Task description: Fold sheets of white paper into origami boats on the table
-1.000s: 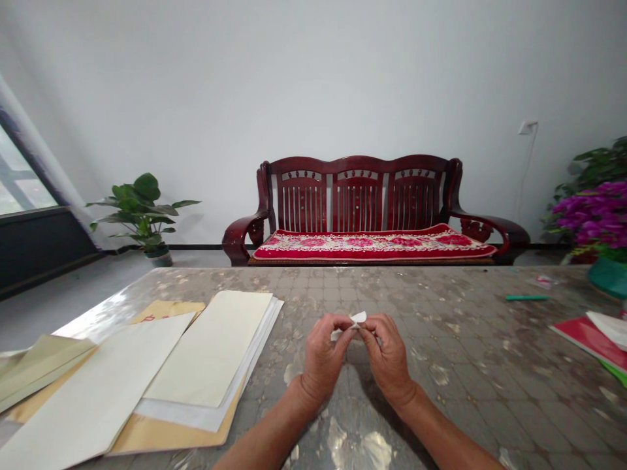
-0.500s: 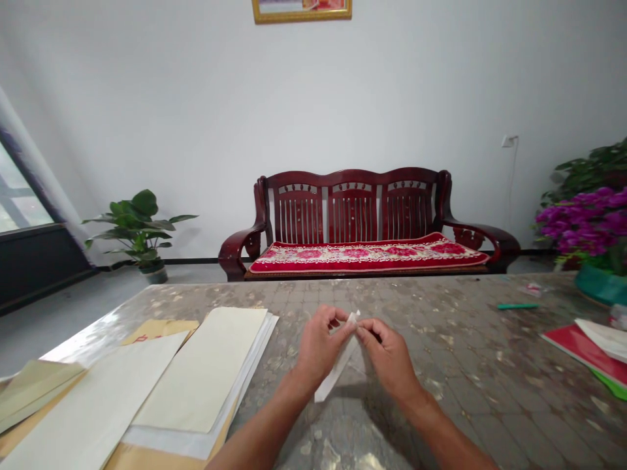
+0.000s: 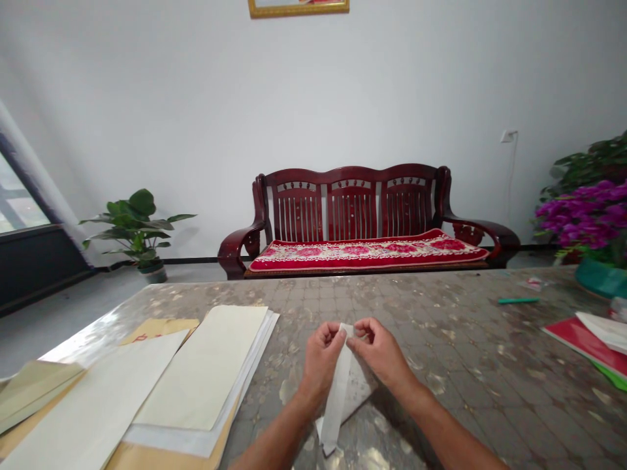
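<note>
A piece of folded white paper hangs between my hands over the patterned tabletop. A long pale strip runs down its left side, and faint marks show on the broader part at the right. My left hand pinches the strip's upper end from the left, thumb on top. From the right, the thumb and fingers of my right hand close on the same top end. Both hands almost meet there. The paper's lower corner points toward me.
Sheets of cream and white paper and brown envelopes lie on the table at left. At right are a green pen, a red booklet and purple flowers. Behind stands a wooden bench.
My hands have moved slightly lower with the paper. It has turned so that more of its broad face and its strip show. Both hands still grip its top end.
</note>
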A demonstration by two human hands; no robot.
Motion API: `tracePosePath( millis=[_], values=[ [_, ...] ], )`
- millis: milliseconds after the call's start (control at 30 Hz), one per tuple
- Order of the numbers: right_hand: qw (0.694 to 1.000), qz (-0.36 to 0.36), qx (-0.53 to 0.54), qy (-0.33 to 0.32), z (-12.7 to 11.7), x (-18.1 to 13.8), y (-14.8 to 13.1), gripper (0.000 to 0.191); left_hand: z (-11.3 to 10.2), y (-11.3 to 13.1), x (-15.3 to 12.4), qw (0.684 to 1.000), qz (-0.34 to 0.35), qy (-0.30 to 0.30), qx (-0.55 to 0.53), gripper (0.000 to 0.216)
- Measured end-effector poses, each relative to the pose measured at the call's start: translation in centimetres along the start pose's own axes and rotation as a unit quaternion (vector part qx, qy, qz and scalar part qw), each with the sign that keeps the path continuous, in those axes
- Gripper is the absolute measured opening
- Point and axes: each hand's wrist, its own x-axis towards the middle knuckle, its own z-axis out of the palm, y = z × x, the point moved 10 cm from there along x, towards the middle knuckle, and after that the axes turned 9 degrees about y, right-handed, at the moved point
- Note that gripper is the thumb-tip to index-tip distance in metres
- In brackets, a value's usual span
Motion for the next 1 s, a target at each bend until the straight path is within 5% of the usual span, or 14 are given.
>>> tracePosePath(
  millis=[67,167,333,700,1000],
  values=[
    [0.997,0.045,0.048,-0.026,0.7,-0.2,0.7,0.043,0.1,-0.5,-0.1,1.0,-0.013,0.0,-0.011,0.035],
    [0.991,0.079,0.091,-0.066,1.8,-0.6,0.9,0.035,0.1,-1.0,-0.2,1.0,-0.023,0.007,-0.021,0.036],
    [0.995,0.036,0.088,-0.007,0.9,-0.7,0.3,0.028,-0.1,-1.0,-0.1,1.0,-0.022,0.021,-0.002,0.034],
    [0.974,-0.222,-0.044,0.018,-0.3,-1.8,-3.6,0.012,-0.5,-1.0,0.3,0.998,-0.011,0.026,0.064,0.034],
    [0.93,-0.344,-0.13,-0.013,0.0,-3.0,-5.1,0.018,0.2,-1.7,0.6,0.997,-0.064,-0.006,0.033,0.046]
  ],
)
